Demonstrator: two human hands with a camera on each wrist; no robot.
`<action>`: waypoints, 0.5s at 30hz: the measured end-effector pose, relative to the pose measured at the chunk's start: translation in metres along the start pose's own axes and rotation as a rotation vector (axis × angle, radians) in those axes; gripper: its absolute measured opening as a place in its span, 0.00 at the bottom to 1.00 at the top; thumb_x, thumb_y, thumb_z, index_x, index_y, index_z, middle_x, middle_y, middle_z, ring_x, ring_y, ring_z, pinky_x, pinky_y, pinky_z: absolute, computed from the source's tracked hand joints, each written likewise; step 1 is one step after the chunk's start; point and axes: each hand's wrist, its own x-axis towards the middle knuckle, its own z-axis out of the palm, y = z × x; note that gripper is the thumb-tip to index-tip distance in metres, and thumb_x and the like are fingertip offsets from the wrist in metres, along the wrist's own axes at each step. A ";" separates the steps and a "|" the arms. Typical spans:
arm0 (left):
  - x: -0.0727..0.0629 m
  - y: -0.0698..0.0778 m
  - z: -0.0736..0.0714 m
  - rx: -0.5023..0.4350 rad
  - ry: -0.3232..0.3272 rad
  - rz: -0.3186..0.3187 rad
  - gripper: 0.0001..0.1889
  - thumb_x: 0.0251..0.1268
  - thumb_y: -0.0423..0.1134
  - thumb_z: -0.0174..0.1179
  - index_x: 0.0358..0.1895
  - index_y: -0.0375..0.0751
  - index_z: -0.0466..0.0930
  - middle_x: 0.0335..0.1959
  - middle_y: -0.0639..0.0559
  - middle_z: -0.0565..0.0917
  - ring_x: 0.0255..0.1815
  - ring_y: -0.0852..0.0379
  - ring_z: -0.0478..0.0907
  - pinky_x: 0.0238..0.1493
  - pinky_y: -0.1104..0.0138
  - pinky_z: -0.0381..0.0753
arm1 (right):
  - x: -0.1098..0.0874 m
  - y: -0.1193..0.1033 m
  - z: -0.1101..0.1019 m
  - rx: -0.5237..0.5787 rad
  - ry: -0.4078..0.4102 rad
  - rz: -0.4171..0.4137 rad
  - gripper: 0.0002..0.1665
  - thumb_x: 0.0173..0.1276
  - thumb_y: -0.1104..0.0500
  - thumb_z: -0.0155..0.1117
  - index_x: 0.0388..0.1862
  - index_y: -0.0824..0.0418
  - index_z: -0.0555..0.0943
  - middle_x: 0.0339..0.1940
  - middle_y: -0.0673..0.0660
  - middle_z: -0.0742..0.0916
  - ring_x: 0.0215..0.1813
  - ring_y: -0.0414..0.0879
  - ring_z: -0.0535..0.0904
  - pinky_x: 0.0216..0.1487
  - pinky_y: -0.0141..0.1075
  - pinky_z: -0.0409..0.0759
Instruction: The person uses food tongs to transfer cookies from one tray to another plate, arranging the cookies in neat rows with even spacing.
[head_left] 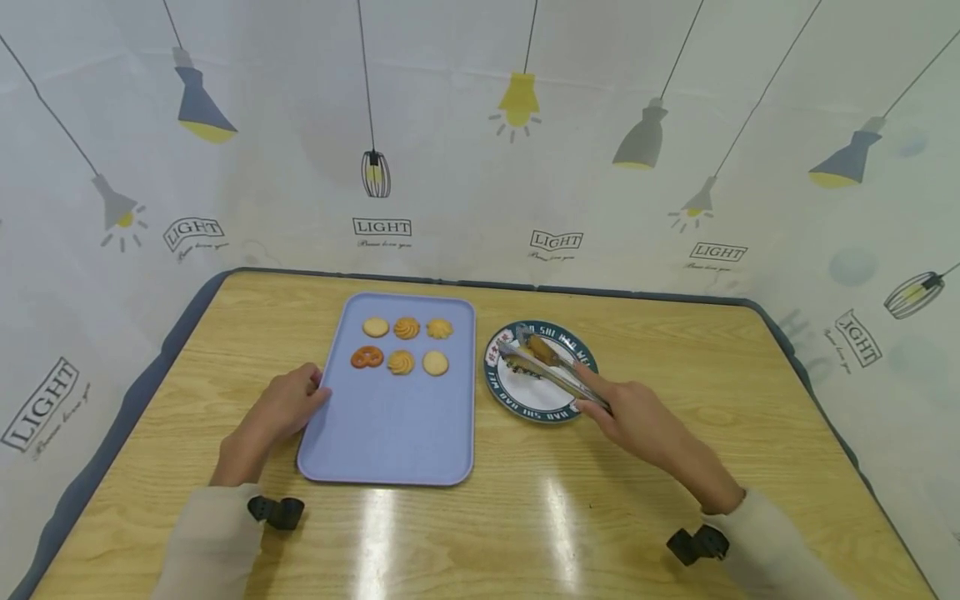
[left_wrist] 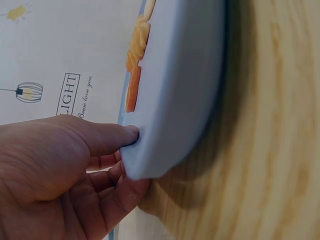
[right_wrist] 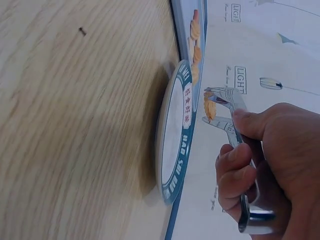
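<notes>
My left hand pinches the left rim of a light blue tray, thumb over the edge and fingers beneath, as the left wrist view shows. On the tray's far half lie several cookies in two rows, among them a pretzel, swirled cookies and plain round ones. My right hand grips metal tongs over a white plate with a green lettered rim. Between the tong tips is a golden cookie, held above the plate in the right wrist view.
The tray and plate stand side by side on a wood-grain table, with a narrow gap between them. A curtain printed with lamps hangs behind the table's dark edging. Black wrist cameras sit at both sleeves.
</notes>
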 end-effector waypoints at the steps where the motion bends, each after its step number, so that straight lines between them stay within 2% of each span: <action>1: 0.000 0.000 0.000 0.000 -0.002 -0.002 0.13 0.74 0.38 0.51 0.50 0.29 0.69 0.38 0.37 0.79 0.36 0.48 0.75 0.33 0.62 0.75 | 0.002 -0.002 0.000 0.003 -0.006 -0.003 0.35 0.75 0.52 0.58 0.76 0.63 0.63 0.15 0.45 0.67 0.17 0.34 0.59 0.26 0.31 0.66; 15: 0.000 -0.002 0.001 0.014 0.010 0.011 0.13 0.73 0.38 0.51 0.50 0.29 0.69 0.38 0.37 0.79 0.35 0.48 0.76 0.33 0.61 0.75 | 0.028 -0.036 0.015 -0.008 -0.017 -0.119 0.33 0.75 0.52 0.58 0.75 0.62 0.65 0.18 0.44 0.75 0.21 0.34 0.67 0.26 0.30 0.68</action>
